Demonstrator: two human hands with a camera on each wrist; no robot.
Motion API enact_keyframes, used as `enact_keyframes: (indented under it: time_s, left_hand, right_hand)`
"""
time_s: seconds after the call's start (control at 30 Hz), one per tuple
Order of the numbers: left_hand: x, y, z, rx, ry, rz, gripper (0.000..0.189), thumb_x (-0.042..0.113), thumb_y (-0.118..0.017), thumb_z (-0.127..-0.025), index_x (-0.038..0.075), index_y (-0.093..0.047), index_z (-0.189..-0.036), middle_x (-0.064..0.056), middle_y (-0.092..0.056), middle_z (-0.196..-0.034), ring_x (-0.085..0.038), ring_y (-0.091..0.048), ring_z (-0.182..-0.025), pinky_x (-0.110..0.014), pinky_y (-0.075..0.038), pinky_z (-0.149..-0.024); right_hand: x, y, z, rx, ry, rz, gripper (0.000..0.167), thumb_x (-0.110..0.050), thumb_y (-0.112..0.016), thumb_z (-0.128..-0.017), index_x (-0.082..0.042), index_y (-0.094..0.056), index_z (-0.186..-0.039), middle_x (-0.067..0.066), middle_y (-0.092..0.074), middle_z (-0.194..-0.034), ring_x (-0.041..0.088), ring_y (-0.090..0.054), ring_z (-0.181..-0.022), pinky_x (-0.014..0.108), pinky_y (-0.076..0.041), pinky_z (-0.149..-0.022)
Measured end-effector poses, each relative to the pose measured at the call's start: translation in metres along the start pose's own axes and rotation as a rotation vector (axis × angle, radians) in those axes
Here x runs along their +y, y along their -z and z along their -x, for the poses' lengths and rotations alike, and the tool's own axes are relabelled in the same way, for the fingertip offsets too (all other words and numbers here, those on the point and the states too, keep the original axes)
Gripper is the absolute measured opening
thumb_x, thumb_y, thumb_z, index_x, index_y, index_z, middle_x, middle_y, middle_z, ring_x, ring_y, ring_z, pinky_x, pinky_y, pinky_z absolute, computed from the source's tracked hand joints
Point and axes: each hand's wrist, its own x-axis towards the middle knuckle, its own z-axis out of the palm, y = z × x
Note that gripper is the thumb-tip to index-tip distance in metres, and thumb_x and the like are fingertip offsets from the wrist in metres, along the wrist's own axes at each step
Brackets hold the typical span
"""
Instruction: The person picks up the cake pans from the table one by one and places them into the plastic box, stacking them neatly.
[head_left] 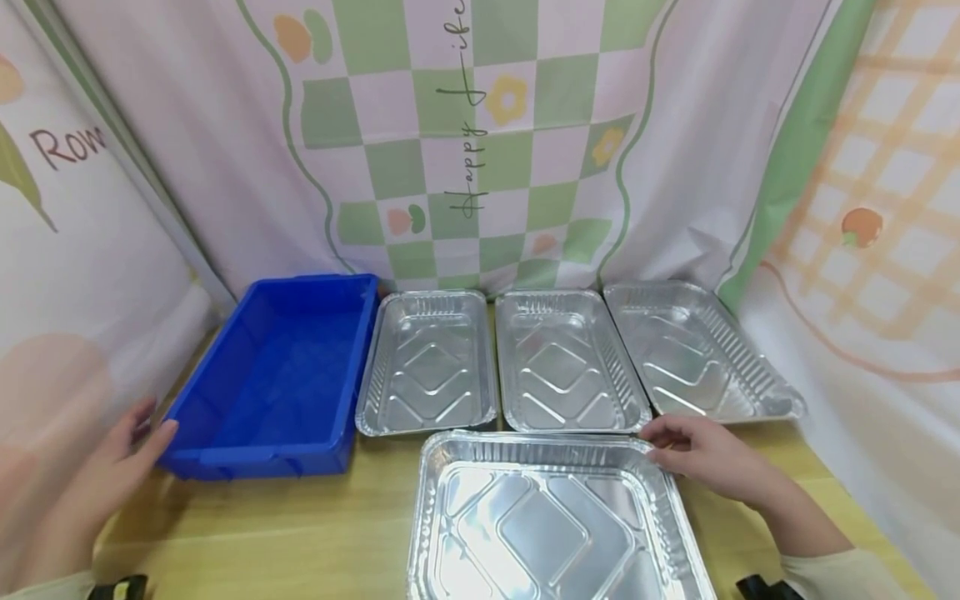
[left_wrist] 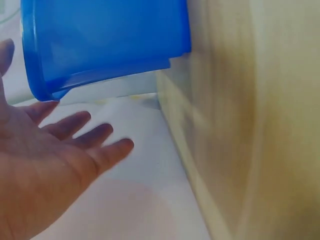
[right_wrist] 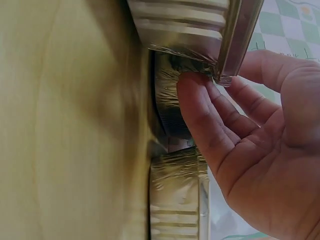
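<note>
In the head view my left hand (head_left: 120,471) is at the near left corner of a blue plastic bin (head_left: 257,457). Its fingers (left_wrist: 112,152) spread loosely below the bin's rim in the left wrist view, with the thumb close to the corner. My right hand (head_left: 708,458) holds the far right corner of the nearest foil tray (head_left: 543,533), thumb over the rim and fingers behind it. The right wrist view shows the fingers (right_wrist: 200,115) curled around that corner, under the rim (right_wrist: 240,40).
Behind the nearest tray stand three more foil trays in a row: a left one (head_left: 427,367), a middle one (head_left: 566,362) and a right one (head_left: 693,350). All rest on a wooden table (head_left: 285,525). Printed cloth (head_left: 555,167) hangs at the back and sides.
</note>
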Motion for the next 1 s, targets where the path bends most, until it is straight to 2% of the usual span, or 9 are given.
enact_keyframes:
  time_s: [0.1, 0.2, 0.27, 0.4, 0.57, 0.63, 0.8, 0.9, 1.0]
  left_hand:
    - [-0.003, -0.002, 0.005, 0.018, -0.035, -0.007, 0.065, 0.028, -0.043, -0.106, -0.011, -0.014, -0.151, -0.044, -0.026, -0.143, -0.04, -0.034, -0.136, 0.0, -0.022, -0.091]
    - [-0.004, -0.005, 0.009, 0.033, -0.061, 0.007, 0.062, 0.025, -0.045, -0.106, -0.01, -0.019, -0.151, -0.041, -0.029, -0.144, 0.004, -0.036, -0.125, 0.003, -0.024, -0.082]
    - [-0.004, -0.006, 0.012, 0.043, -0.065, 0.004, 0.061, 0.024, -0.046, -0.105, -0.007, -0.021, -0.152, -0.039, -0.031, -0.144, 0.019, -0.03, -0.109, 0.002, -0.024, -0.082]
    - [-0.003, -0.009, 0.016, 0.032, -0.036, 0.029, 0.062, 0.026, -0.045, -0.106, 0.001, -0.018, -0.155, -0.037, -0.028, -0.147, 0.0, -0.031, -0.129, -0.005, -0.02, -0.096]
    - [-0.003, -0.012, 0.016, 0.012, -0.015, 0.095, 0.064, 0.025, -0.044, -0.106, 0.009, -0.012, -0.158, -0.035, -0.014, -0.154, -0.039, -0.006, -0.141, -0.047, -0.002, -0.115]
    - [-0.004, -0.013, 0.016, 0.014, -0.025, 0.096, 0.064, 0.024, -0.045, -0.106, 0.011, -0.012, -0.158, -0.033, -0.013, -0.155, -0.035, -0.006, -0.142, -0.044, -0.003, -0.116]
    - [-0.005, -0.015, 0.016, 0.032, -0.061, 0.085, 0.065, 0.02, -0.05, -0.104, 0.015, -0.016, -0.159, -0.03, -0.018, -0.155, -0.008, -0.018, -0.138, -0.004, -0.017, -0.095]
    - [-0.005, -0.015, 0.017, 0.032, -0.058, 0.079, 0.067, 0.021, -0.052, -0.103, 0.017, -0.016, -0.159, -0.031, -0.019, -0.154, 0.01, -0.024, -0.124, -0.001, -0.022, -0.086]
    - [-0.004, -0.015, 0.019, 0.029, -0.036, 0.074, 0.068, 0.021, -0.054, -0.102, 0.017, -0.016, -0.159, -0.033, -0.02, -0.153, 0.012, -0.028, -0.118, 0.0, -0.025, -0.082]
  right_hand:
    - [0.003, -0.003, -0.001, -0.013, 0.012, -0.069, 0.027, -0.011, -0.067, -0.093, 0.002, -0.062, -0.117, 0.011, -0.064, -0.1, 0.014, -0.062, -0.086, 0.029, -0.055, -0.07]
    - [0.006, -0.004, -0.002, -0.023, -0.001, -0.114, 0.029, -0.009, -0.066, -0.094, 0.004, -0.06, -0.119, 0.014, -0.063, -0.101, 0.016, -0.063, -0.087, 0.03, -0.055, -0.07]
    - [0.008, -0.005, -0.002, -0.026, -0.018, -0.136, 0.031, -0.009, -0.066, -0.094, 0.004, -0.059, -0.12, 0.015, -0.063, -0.102, 0.017, -0.063, -0.086, 0.031, -0.055, -0.069]
    - [0.012, -0.006, -0.002, -0.014, -0.031, -0.164, 0.032, -0.009, -0.066, -0.094, 0.005, -0.059, -0.122, 0.018, -0.064, -0.102, 0.017, -0.063, -0.085, 0.031, -0.055, -0.068]
    - [0.016, -0.004, -0.002, -0.008, -0.006, -0.2, 0.033, -0.005, -0.064, -0.094, 0.009, -0.058, -0.123, 0.018, -0.066, -0.105, 0.014, -0.064, -0.088, 0.031, -0.056, -0.068]
    - [0.017, -0.003, -0.002, -0.01, 0.011, -0.215, 0.033, -0.003, -0.063, -0.094, 0.011, -0.057, -0.123, 0.015, -0.067, -0.105, 0.013, -0.065, -0.088, 0.031, -0.056, -0.067]
    - [0.02, 0.001, 0.001, -0.05, 0.031, -0.281, 0.032, 0.001, -0.061, -0.094, 0.014, -0.054, -0.123, 0.007, -0.068, -0.105, 0.012, -0.064, -0.089, 0.031, -0.056, -0.068]
    - [0.021, 0.003, 0.001, -0.076, 0.018, -0.312, 0.032, 0.0, -0.06, -0.095, 0.013, -0.054, -0.124, 0.005, -0.067, -0.106, 0.012, -0.064, -0.089, 0.032, -0.056, -0.068]
    - [0.021, 0.003, -0.001, -0.094, 0.007, -0.327, 0.031, -0.001, -0.06, -0.095, 0.012, -0.055, -0.123, 0.006, -0.067, -0.103, 0.012, -0.063, -0.087, 0.032, -0.056, -0.068]
